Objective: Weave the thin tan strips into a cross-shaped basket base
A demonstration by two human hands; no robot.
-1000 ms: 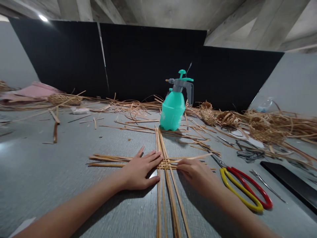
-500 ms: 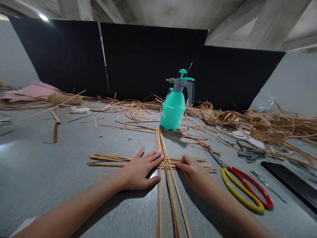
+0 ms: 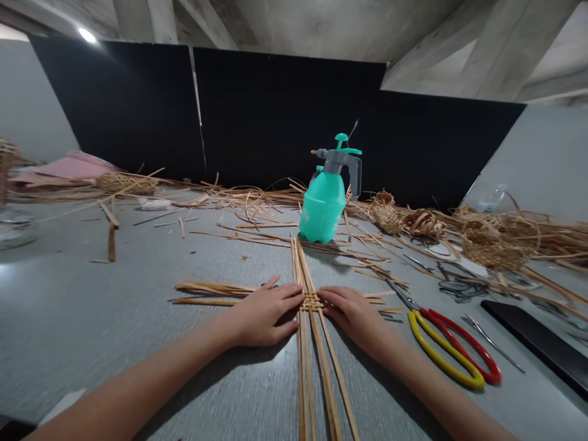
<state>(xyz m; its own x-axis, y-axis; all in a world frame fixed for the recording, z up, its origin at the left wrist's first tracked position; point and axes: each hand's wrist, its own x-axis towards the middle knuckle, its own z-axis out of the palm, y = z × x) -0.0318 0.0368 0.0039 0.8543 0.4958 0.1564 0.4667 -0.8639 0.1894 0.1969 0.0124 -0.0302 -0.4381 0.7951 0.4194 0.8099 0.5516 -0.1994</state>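
Note:
Thin bamboo strips [image 3: 316,361] lie crossed on the grey table [image 3: 114,318], woven into a small square [image 3: 312,301] at the crossing. My left hand [image 3: 266,312] rests flat on the left side strips, fingers stretched toward the woven square. On the right of the square my right hand [image 3: 351,312] lies flat too, its fingertips touching the square's edge. Neither hand holds anything.
A teal spray bottle [image 3: 324,202] stands behind the weave. Shears with yellow and red handles [image 3: 448,349] lie right of my right hand. A black flat object [image 3: 537,346] and a thin metal tool [image 3: 493,343] lie further right. Loose strips and small woven pieces [image 3: 487,236] litter the back.
My right hand has let go of the side strip it pinched, flattened, and slid left up to the woven square. My left hand stays pressed on the strips.

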